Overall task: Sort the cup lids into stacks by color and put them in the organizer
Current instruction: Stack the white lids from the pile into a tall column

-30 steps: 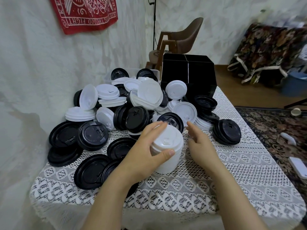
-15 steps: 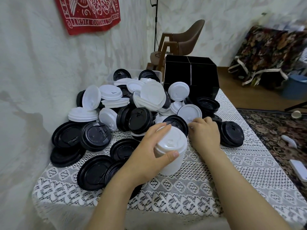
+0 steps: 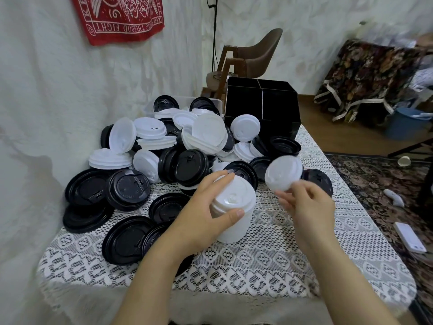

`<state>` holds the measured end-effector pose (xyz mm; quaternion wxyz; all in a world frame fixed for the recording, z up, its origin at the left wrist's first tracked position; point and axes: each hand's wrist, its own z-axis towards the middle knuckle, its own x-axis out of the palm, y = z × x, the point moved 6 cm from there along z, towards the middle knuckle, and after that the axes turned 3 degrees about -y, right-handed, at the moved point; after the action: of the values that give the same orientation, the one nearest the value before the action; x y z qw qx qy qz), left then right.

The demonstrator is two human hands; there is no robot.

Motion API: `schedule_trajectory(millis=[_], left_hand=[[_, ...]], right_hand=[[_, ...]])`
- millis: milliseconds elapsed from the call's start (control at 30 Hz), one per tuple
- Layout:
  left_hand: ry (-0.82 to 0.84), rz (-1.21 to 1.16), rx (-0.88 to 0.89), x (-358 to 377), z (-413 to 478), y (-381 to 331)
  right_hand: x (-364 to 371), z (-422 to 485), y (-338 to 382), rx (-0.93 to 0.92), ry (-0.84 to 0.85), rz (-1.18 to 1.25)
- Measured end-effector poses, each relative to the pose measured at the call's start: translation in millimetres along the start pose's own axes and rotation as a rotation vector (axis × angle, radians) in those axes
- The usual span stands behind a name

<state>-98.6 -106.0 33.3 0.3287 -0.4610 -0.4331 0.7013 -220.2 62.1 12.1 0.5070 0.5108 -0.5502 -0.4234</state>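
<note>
Left grip (image 3: 201, 216) clamped round white stack (image 3: 236, 191); right grip (image 3: 309, 207) pinches single lid (image 3: 283, 172) beside it.

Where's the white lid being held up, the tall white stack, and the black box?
white lid (image 3: 283, 171): head view, middle of its round face.
white stack (image 3: 234, 193): head view, on its top lid.
black organizer (image 3: 280, 111): head view, on its front wall.

The red wall cloth (image 3: 121, 17) bears white lettering, "GOOD FIGHT" legible along its lower border.
</note>
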Motion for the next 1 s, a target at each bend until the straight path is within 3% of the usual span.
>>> schedule_trajectory(millis=[67, 167, 367, 600, 700, 767, 867, 1000], left_hand=[[-0.001, -0.003, 0.001, 0.1, 0.0, 0.2], [0.001, -0.005, 0.001, 0.3, -0.2, 0.8], [-0.006, -0.009, 0.001, -0.2, 0.1, -0.8], [-0.006, -0.012, -0.009, -0.3, 0.4, 1.7], [-0.006, -0.013, -0.012, -0.4, 0.4, 2.4], [-0.007, -0.015, -0.016, -0.6, 0.0, 2.9], [-0.004, -0.015, -0.022, -0.4, -0.7, 2.7], [0.002, -0.014, -0.031, -0.3, -1.3, 3.3]], right_hand=[[-8.5, -19.6, -8.6, 0.254, 0.050, 0.213], [-20.7, -43.6, -18.2, 0.465, 0.088, 0.339], [-40.6, -57.7, -25.2, 0.505, 0.170, 0.151], [-65.2, -50.9, -21.8, 0.308, 0.198, -0.289], [-70.5, -40.1, -10.9, 0.087, 0.114, -0.454], [-67.3, -33.7, -2.1, -0.163, 0.077, -0.617], [-45.9, -30.5, -4.6, -0.468, 0.244, -0.864], [-26.3, -23.3, -27.0, -0.451, 0.512, -0.994]])
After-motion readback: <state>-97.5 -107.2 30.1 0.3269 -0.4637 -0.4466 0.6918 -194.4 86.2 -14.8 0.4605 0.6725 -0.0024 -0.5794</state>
